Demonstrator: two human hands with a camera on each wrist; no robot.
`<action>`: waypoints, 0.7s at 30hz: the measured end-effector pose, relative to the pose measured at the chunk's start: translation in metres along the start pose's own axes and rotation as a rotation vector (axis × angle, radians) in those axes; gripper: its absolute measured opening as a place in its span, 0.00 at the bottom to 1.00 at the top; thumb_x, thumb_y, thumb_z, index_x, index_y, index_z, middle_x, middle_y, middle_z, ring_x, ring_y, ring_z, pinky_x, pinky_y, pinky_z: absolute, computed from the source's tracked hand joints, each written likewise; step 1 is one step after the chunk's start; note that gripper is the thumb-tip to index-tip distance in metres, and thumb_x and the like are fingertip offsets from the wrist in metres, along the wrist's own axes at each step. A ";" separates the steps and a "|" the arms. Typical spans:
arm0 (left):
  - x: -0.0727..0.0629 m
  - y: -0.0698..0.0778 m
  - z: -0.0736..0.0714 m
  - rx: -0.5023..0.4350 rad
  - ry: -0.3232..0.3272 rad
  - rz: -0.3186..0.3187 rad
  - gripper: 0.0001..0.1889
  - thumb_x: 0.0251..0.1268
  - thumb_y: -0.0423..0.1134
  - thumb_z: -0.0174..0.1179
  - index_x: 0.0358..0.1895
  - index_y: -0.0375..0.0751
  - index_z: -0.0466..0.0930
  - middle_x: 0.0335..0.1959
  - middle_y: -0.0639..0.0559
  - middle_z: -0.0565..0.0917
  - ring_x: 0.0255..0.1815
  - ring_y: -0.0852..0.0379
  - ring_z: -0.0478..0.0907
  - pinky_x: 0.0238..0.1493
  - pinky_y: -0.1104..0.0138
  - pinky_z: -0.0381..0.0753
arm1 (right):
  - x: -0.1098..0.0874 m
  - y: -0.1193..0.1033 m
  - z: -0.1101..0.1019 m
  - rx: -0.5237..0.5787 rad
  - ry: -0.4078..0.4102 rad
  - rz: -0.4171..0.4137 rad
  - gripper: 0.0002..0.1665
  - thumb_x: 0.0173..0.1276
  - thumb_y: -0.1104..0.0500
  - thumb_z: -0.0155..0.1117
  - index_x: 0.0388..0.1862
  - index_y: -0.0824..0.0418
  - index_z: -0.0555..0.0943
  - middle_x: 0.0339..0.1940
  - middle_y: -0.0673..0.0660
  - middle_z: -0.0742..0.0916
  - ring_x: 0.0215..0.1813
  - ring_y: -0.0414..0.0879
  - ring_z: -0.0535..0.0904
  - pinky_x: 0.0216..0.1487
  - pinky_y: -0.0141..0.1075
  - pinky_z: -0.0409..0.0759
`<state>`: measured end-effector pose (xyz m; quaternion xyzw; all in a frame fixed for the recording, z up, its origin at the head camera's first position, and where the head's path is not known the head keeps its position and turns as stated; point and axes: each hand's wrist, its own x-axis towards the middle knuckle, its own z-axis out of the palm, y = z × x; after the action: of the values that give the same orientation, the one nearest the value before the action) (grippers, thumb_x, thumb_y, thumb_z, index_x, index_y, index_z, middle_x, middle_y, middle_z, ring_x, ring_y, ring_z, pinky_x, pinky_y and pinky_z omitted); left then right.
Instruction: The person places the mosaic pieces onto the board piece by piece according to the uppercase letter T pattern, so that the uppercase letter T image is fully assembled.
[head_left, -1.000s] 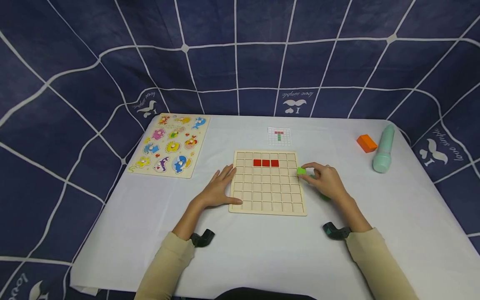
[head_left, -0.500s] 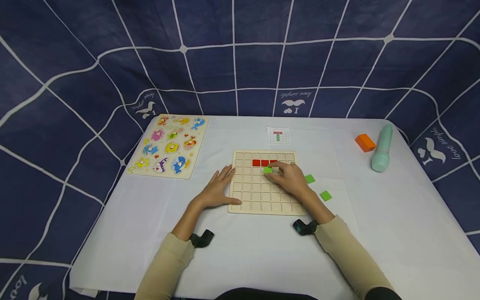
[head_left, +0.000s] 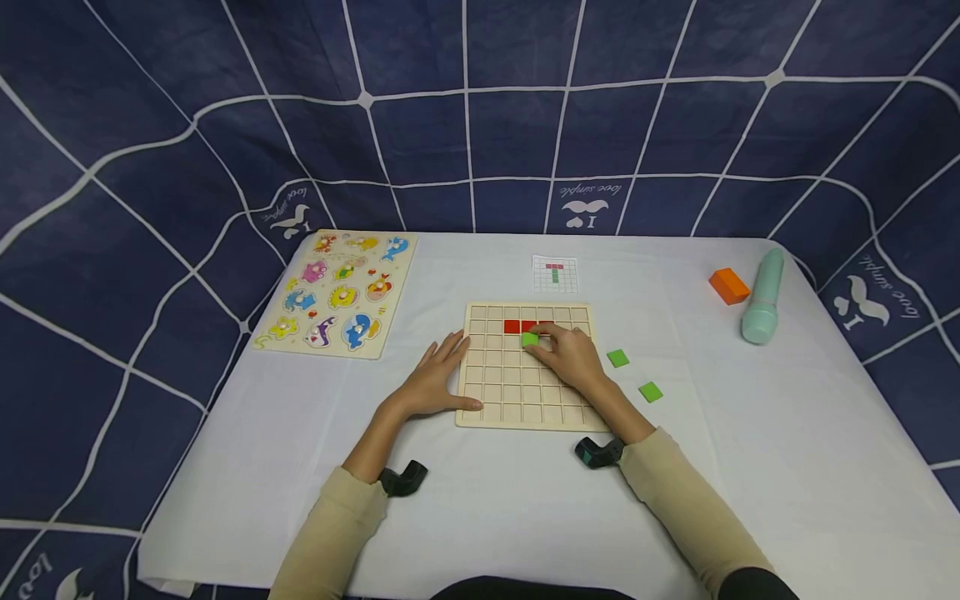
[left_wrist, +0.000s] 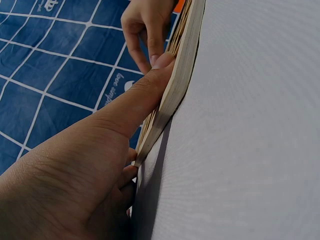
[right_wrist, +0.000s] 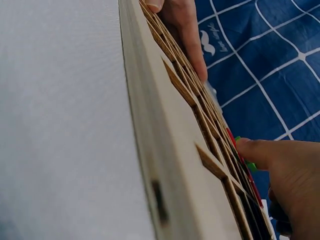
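My right hand (head_left: 572,358) pinches a small green square tile (head_left: 529,339) between thumb and fingers over the wooden grid board (head_left: 493,392). Just below the row of red tiles (head_left: 512,327) sits that green tile; my fingers partly cover the row's right end. In the right wrist view my thumb touches the green tile (right_wrist: 251,166), close to the board's surface; whether it lies fully in a cell, I cannot tell. My left hand (head_left: 431,387) rests at the board's left side with spread fingers, its thumb over the board's edge (left_wrist: 186,65) in the left wrist view.
Two loose green tiles (head_left: 651,392) lie right of the board. Behind it is a printed grid card (head_left: 555,275) with a red and green T. An animal puzzle board (head_left: 337,292) lies far left. An orange block (head_left: 729,286) and a mint-green flashlight-shaped object (head_left: 763,298) lie far right.
My right hand has carried the green tile leftward from the board's right edge to just under the red tiles, uncovering two green tiles on the table. The left hand stays put.
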<state>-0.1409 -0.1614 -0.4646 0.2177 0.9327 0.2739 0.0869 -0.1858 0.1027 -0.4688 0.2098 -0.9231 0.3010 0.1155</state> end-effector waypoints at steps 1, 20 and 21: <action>0.000 0.000 0.000 -0.001 0.000 0.000 0.62 0.38 0.67 0.67 0.73 0.38 0.44 0.74 0.47 0.42 0.73 0.52 0.35 0.71 0.59 0.32 | 0.000 0.000 0.000 0.002 -0.001 0.000 0.21 0.58 0.47 0.68 0.45 0.59 0.83 0.09 0.46 0.70 0.16 0.43 0.63 0.22 0.36 0.63; 0.000 -0.001 0.002 0.002 0.008 -0.002 0.62 0.37 0.68 0.67 0.73 0.39 0.44 0.74 0.48 0.42 0.73 0.54 0.35 0.70 0.61 0.31 | -0.003 0.003 -0.003 0.031 -0.044 -0.006 0.23 0.58 0.47 0.68 0.49 0.58 0.82 0.08 0.46 0.68 0.15 0.42 0.60 0.29 0.39 0.66; 0.000 -0.001 0.002 -0.001 0.009 -0.003 0.62 0.37 0.67 0.67 0.73 0.39 0.44 0.74 0.48 0.42 0.73 0.54 0.35 0.70 0.61 0.31 | -0.004 0.004 -0.005 0.039 -0.048 -0.008 0.23 0.58 0.47 0.68 0.49 0.58 0.82 0.07 0.46 0.68 0.15 0.42 0.60 0.28 0.38 0.64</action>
<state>-0.1404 -0.1615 -0.4663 0.2153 0.9332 0.2754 0.0834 -0.1835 0.1098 -0.4678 0.2227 -0.9188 0.3132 0.0905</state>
